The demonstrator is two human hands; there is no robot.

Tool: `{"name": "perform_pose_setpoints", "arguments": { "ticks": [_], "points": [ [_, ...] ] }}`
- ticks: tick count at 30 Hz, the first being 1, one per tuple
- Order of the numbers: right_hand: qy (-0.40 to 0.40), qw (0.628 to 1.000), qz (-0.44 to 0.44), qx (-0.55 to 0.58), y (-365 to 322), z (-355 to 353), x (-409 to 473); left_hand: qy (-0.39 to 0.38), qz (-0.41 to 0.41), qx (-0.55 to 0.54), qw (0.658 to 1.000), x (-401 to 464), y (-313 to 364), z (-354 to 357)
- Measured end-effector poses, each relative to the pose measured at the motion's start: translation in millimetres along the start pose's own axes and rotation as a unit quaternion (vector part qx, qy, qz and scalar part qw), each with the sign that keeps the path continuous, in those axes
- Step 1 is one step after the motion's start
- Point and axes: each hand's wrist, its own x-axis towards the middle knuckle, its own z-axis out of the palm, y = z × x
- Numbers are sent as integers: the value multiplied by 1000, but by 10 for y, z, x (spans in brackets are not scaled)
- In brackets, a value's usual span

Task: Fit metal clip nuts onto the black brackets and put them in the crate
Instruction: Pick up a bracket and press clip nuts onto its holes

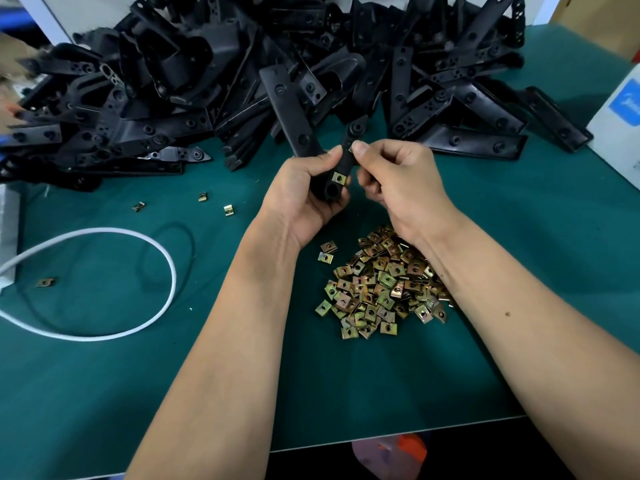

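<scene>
Loose nuts: a few stray clip nuts (139, 206) lie apart on the bench (104, 393), left of the hands; easy to overlook or sweep off the edge.
White cable: a cable (162, 252) loops on the left; a forearm could drag it through the strays.
Left hand: the left hand (304, 195) is wrapped round a black bracket (341, 157), which already carries one fitted nut (338, 178) near its lower end.
Right hand: the right hand (391, 174) pinches the bracket's upper arm between thumb and fingers, where a second nut appears to be going on; it is mostly hidden.
Risk: I judge the nut could go on crooked or spring off if the thumb slips.
Nut pile: the heap of nuts (384, 282) sits just under the right wrist; a dropped wrist would scatter it.
Bracket heap: the stack of brackets (242, 64) behind looks loose and could slide forward.
Bench and room: green mat, white box (620, 126) at right; no crate in view.
</scene>
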Motion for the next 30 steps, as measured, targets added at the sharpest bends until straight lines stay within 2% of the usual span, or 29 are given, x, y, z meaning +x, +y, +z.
{"name": "perform_pose_setpoints", "arguments": {
  "ticks": [4, 8, 12, 15, 19, 30],
  "points": [
    [-85, 982, -25, -167, -89, -277, 57, -21, 18, 48, 998, -15, 13, -25],
    [-113, 943, -133, -284, -186, -437, 64, -12, 21, 78, 997, -17, 79, -132],
    [-160, 895, -213, -358, -229, -274, -7, -6, 20, 118, 993, -25, 141, -220],
    [-142, 873, -266, -383, -251, -169, -58, 3, 31, 148, 988, -14, 128, -196],
    [-144, 861, -273, -404, -274, -157, -83, 13, 35, 189, 981, -8, 155, -207],
    [-165, 867, -260, -392, -233, -153, -63, 26, 8, 254, 967, -3, 178, -226]
  ]
}}
